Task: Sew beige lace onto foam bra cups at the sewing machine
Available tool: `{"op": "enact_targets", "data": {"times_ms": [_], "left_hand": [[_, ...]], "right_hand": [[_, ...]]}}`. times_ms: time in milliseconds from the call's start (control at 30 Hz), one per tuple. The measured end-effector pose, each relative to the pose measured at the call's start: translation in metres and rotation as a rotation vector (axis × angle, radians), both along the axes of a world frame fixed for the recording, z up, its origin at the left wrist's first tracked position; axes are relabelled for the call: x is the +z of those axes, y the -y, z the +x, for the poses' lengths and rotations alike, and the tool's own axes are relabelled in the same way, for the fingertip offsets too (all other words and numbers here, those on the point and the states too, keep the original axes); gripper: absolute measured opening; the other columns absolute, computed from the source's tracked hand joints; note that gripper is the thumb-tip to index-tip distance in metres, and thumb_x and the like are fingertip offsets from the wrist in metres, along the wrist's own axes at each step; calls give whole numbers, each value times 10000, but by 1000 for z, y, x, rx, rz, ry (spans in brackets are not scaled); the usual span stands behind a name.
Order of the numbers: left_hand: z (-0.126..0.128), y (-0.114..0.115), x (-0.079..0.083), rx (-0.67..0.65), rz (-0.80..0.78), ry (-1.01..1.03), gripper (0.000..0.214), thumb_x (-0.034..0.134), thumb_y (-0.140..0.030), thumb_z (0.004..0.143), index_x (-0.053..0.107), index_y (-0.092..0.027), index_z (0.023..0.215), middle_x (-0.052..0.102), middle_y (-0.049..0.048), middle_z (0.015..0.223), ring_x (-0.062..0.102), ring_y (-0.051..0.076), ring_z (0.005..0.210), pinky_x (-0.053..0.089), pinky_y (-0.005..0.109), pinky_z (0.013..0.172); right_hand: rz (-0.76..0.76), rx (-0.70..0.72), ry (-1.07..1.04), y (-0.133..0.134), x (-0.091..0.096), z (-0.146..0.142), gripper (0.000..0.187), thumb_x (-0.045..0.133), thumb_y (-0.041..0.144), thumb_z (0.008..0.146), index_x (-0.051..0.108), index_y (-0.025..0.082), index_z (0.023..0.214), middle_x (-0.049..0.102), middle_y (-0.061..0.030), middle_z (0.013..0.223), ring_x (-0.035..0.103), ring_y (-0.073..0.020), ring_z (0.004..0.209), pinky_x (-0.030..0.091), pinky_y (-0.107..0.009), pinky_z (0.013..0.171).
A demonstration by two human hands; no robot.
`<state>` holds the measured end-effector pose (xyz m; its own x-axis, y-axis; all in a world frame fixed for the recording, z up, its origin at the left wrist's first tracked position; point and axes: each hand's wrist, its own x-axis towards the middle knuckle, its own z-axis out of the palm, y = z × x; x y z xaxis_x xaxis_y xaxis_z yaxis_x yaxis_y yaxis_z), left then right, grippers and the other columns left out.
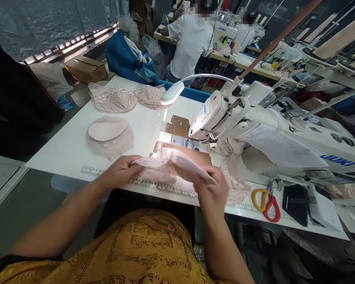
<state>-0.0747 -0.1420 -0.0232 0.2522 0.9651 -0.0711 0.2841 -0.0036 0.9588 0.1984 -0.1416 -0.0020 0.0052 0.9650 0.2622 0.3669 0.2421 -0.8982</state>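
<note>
Between my two hands a pale pink lace bra cup [185,163] is stretched above the table's front edge, a little blurred. My left hand [122,169] pinches its lace end. At the other end, my right hand [213,183] has its fingers closed round the smooth padded edge. Just beyond the cup stands the white sewing machine [213,114], its needle area lit. On the left of the table lies a smooth cup pad [108,130] on a piece of lace. More lace [235,187] lies beside my right hand.
Stacked lace cups [114,98] lie at the table's back left. Scissors with yellow and red handles [266,203] and a dark phone [296,203] rest at front right. A lamp [173,92] reaches over the table. Co-workers [189,39] sit beyond.
</note>
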Motion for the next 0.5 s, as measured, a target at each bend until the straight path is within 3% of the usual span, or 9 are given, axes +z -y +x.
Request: {"op": "enact_targets", "data": {"times_ms": [67,133,200,300,367,433,500], "left_hand": [[16,6,3,-240,-75,293,482,522,-534,914,659,-186,1218,711,112,1081,674,263,987,554,377,839],[30,11,10,-443,-107,483,658,559,-616,873,499,-248,1415,590,142,1344,617,298,1153,539,407,920],[35,12,15,-509,-108,574,836,595,-684,814,321,-316,1513,423,146,1506,605,309,1172,568,386,867],[29,9,12,-289,-12,533,834,638,-648,804,312,-339,1507,375,147,1530,635,261,1066,584,316,735],[23,7,7,-146,20,434,786,688,-568,800,383,-300,1473,432,142,1489,597,262,1129,566,327,819],[21,8,1,-199,-112,386,739,728,-501,780,469,-238,1420,528,145,1405,584,286,1167,543,364,898],[22,12,-1,-328,-308,436,646,736,-444,769,561,-177,1330,646,144,1244,644,292,1072,555,376,868]], "right_hand": [[-257,267,-79,-2,-10,-12,204,639,411,845,677,217,892,662,-23,808,605,-181,737,490,-298,670],[-493,500,-242,-1,-20,-24,251,650,448,841,701,210,903,676,-10,790,615,-170,728,495,-289,680],[-658,589,-394,0,-27,-30,276,696,465,802,710,205,894,681,0,763,617,-161,702,498,-283,675],[-698,586,-534,4,-34,-28,280,788,431,706,713,202,850,688,6,757,629,-168,718,513,-295,708],[-665,542,-573,4,-34,-26,268,780,436,703,707,214,835,687,3,780,637,-183,762,521,-309,733],[-645,482,-568,3,-33,-26,270,713,487,751,679,225,809,666,1,766,626,-191,760,520,-311,702],[-600,401,-555,0,-31,-27,292,677,517,767,611,233,756,623,9,724,583,-174,688,497,-291,622]]}}
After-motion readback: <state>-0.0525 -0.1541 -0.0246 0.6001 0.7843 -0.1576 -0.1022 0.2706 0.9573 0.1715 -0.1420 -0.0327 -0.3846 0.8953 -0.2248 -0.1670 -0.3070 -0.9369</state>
